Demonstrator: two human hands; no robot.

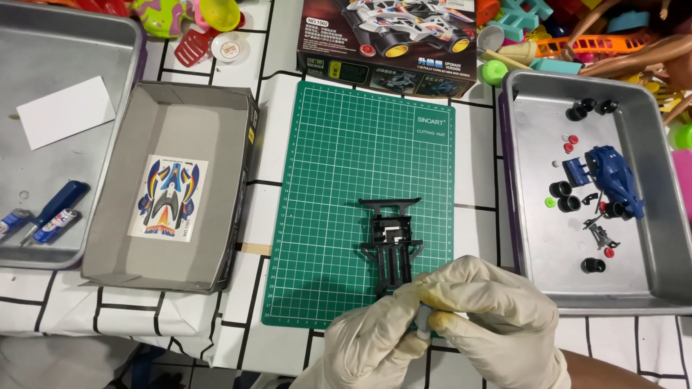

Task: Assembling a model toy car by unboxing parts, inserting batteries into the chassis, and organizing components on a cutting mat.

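Chassis [390, 241] end hidden behind gloved hands [440, 324].

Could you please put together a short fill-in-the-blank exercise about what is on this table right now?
1. The black toy car chassis lies on a ____ cutting mat.
2. Both gloved hands, left hand and right hand, pinch a small ____ part.
3. The blue car body sits in the metal tray on the ____ side.
4. The sticker sheet lies inside an open ____ box.

Missing words: green; grey; right; cardboard
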